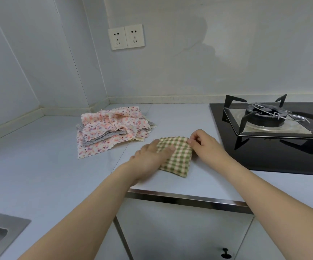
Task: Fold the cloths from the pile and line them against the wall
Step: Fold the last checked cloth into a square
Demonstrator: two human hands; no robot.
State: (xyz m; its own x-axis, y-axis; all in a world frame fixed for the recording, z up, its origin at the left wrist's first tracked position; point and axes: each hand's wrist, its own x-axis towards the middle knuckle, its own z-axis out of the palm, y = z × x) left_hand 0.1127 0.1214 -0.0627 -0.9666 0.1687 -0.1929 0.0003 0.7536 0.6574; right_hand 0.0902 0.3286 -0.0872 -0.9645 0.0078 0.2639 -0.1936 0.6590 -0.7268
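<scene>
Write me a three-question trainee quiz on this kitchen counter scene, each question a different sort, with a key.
1. True or false: the green checked cloth lies on top of the pile of cloths.
2. Multiple choice: the right hand is A) flat on the stove, B) pinching the checked cloth's far right corner, C) lifting a floral cloth.
3. Fill in: the left hand presses flat on the checked cloth's ___ side.

Key: 1 false, it lies on the counter apart from the pile, between it and the gas stove. 2 B. 3 left.
</scene>
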